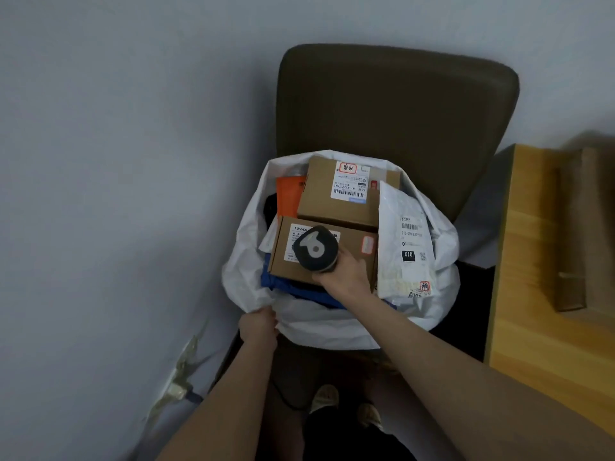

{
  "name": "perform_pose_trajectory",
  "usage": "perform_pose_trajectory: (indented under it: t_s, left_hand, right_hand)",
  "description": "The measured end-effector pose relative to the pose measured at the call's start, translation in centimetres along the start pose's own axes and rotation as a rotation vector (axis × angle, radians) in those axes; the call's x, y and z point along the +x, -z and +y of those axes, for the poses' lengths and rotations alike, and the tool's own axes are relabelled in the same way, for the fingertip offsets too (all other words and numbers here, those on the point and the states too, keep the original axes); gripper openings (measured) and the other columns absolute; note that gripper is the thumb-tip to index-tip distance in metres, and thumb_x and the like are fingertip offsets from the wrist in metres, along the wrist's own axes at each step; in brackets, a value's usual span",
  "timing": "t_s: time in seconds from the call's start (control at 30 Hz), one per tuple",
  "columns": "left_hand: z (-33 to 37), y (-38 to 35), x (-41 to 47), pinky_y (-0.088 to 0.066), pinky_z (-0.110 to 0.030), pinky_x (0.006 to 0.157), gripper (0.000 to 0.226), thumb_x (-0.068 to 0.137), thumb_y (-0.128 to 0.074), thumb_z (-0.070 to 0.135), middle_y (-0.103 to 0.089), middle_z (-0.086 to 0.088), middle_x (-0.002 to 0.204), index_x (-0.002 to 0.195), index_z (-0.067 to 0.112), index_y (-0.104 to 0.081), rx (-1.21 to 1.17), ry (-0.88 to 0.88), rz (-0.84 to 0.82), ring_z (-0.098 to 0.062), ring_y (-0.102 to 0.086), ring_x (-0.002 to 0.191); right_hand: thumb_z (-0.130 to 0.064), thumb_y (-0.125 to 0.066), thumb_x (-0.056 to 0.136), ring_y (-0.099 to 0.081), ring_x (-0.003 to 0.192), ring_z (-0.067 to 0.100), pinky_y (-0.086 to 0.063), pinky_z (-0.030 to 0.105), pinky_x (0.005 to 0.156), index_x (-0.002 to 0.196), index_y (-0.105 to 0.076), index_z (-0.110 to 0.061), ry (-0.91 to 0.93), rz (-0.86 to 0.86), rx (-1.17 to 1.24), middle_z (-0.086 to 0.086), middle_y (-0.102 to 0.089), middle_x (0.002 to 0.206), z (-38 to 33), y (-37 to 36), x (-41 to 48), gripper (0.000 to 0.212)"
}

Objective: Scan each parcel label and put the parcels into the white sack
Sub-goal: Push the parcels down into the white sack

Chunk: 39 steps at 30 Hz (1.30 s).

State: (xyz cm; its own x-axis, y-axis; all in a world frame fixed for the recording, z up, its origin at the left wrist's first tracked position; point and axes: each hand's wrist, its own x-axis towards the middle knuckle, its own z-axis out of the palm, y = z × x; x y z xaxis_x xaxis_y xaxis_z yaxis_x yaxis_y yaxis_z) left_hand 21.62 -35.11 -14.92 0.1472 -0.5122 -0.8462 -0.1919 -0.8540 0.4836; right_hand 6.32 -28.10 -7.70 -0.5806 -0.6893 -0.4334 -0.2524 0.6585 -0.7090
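The white sack (319, 324) stands open on a dark chair, stuffed with parcels. On top lie two brown cardboard boxes: a far one (336, 201) with a barcode label and a near one (352, 257) with a white label. A white mailer bag (404, 247) leans at the right, an orange parcel (288, 194) and a blue one (283, 282) show underneath. My right hand (342, 274) grips a grey handheld scanner (316, 249) held over the near box's label. My left hand (258, 326) pinches the sack's near left rim.
The brown chair backrest (396, 104) rises behind the sack, against a grey wall. A wooden table (539, 261) stands at the right with a cardboard box (579, 227) on it. My feet (346, 407) are below, and a wall socket with a cable (179, 387) is at the lower left.
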Motion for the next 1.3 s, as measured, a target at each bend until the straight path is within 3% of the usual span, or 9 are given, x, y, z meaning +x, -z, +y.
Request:
perform_pose_trajectory:
  t_s: [0.17,0.33,0.5,0.63,0.73,0.87,1.0,1.13,1.3]
  left_hand:
    - [0.0,1.1,0.9,-0.046,-0.046,0.095,0.067,0.083,-0.074,0.022,-0.047,-0.017,0.137,0.138,0.006,-0.042,-0.041,0.059,0.003,-0.037,-0.047,0.122]
    - [-0.6,0.0,1.9,-0.052,-0.039,0.08,0.038,0.091,-0.061,0.011,-0.058,-0.021,0.122,0.127,0.001,-0.053,-0.051,0.008,0.008,-0.031,-0.057,0.097]
    - [3.6,0.6,-3.4,-0.055,-0.033,0.067,0.009,0.087,-0.062,0.006,-0.065,-0.018,0.088,0.079,0.004,-0.062,-0.005,-0.432,-0.063,-0.033,-0.064,0.089]
    - [8.6,-0.2,-8.9,-0.057,-0.03,0.067,0.012,0.083,-0.067,0.009,-0.067,-0.016,0.083,0.083,-0.002,-0.063,0.049,-0.628,-0.19,-0.025,-0.068,0.079]
    - [8.3,-0.7,-9.6,-0.058,-0.031,0.07,0.008,0.087,-0.065,0.012,-0.069,-0.011,0.086,0.081,0.008,-0.062,0.02,-0.581,-0.157,-0.022,-0.068,0.083]
    - [7.1,-1.2,-8.8,-0.058,-0.039,0.079,0.029,0.089,-0.063,0.013,-0.063,-0.011,0.108,0.115,0.009,-0.053,0.041,-0.503,-0.087,-0.026,-0.065,0.097]
    - [7.0,-3.6,-11.5,-0.044,-0.043,0.098,0.067,0.086,-0.065,0.017,-0.044,-0.018,0.138,0.143,0.005,-0.031,0.425,-0.641,0.154,-0.035,-0.048,0.123]
    - [6.0,-6.7,-14.2,-0.031,-0.045,0.111,0.078,0.084,-0.068,0.02,-0.026,-0.022,0.148,0.145,0.004,-0.023,0.896,-0.941,0.283,-0.037,-0.032,0.135]
    - [4.4,-13.3,-16.3,-0.039,-0.039,0.106,0.054,0.086,-0.063,0.018,-0.034,-0.012,0.144,0.136,0.014,-0.044,1.245,-1.284,0.007,-0.028,-0.041,0.128]
  right_hand:
    - [-0.036,-0.062,0.08,-0.043,0.126,0.028,-0.034,0.04,0.102,0.125,-0.052,-0.027,-0.031,0.018,-0.009,-0.003,-0.054,0.131,-0.6,-0.8,0.5,0.047]
    - [-0.037,-0.058,0.074,-0.034,0.135,0.031,-0.029,0.045,0.113,0.128,-0.054,-0.029,-0.013,-0.02,-0.072,0.001,-0.044,0.141,0.5,-2.3,1.5,0.055]
    - [-0.033,-0.064,0.08,-0.018,0.145,0.034,-0.016,0.044,0.119,0.143,-0.043,-0.024,-0.102,-0.134,-0.005,0.006,-0.03,0.153,0.1,-2.4,1.8,0.067]
    - [-0.054,-0.064,0.07,-0.033,0.14,0.036,-0.032,0.048,0.114,0.132,-0.054,-0.022,-0.205,-0.181,0.074,0.009,-0.047,0.144,-1.5,-2.1,2.9,0.07]
    - [-0.038,-0.069,0.077,-0.05,0.125,0.027,-0.042,0.039,0.105,0.116,-0.061,-0.019,-0.207,-0.181,0.15,0.005,-0.062,0.125,-2.3,-0.3,2.3,0.044]
    - [-0.034,-0.066,0.084,-0.058,0.112,0.024,-0.047,0.036,0.093,0.099,-0.054,-0.025,-0.168,-0.085,0.116,0.004,-0.063,0.118,-1.7,2.8,-1.2,0.021]
    - [-0.033,-0.063,0.08,-0.068,0.073,0.018,-0.057,0.036,0.076,0.088,-0.061,-0.017,-0.29,0.039,0.243,0.001,-0.07,0.076,-0.6,5.9,-3.8,0.018]
    - [-0.019,-0.064,0.084,-0.066,0.065,0.019,-0.052,0.033,0.067,0.078,-0.061,-0.012,-0.44,0.17,0.586,0.005,-0.067,0.073,1.6,9.6,-5.2,0.01]
    - [-0.014,-0.066,0.082,-0.063,0.077,0.028,-0.053,0.037,0.071,0.07,-0.056,-0.011,-0.621,0.325,0.658,0.014,-0.063,0.081,6.5,12.7,-5.7,0.016]
